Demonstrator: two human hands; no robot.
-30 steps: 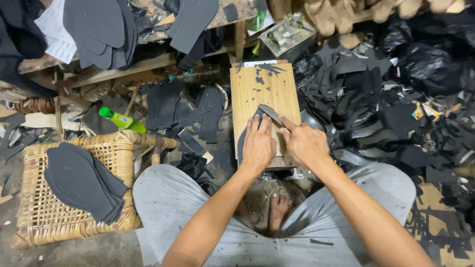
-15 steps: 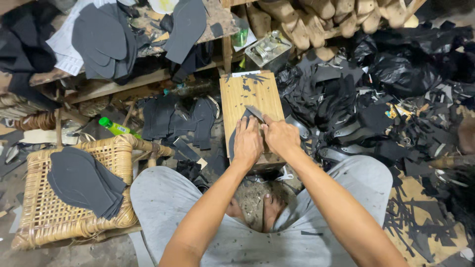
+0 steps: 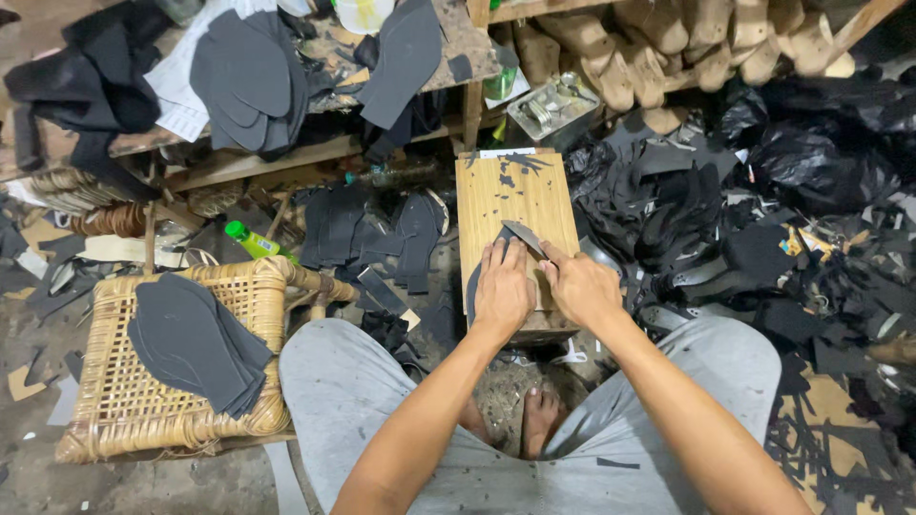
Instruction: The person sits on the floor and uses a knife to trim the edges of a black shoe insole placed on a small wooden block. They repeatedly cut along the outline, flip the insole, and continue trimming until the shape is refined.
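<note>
Two hands — one wooden board [image 3: 517,200], one knife [image 3: 525,237], one wicker stool [image 3: 134,381].

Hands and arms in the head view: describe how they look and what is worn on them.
Both arms are bare to the frame's bottom edge, with no sleeves in view. The left hand and right hand wear no gloves, and no rings, watch or bands are visible. Light grey shorts cover the legs below the arms.
</note>
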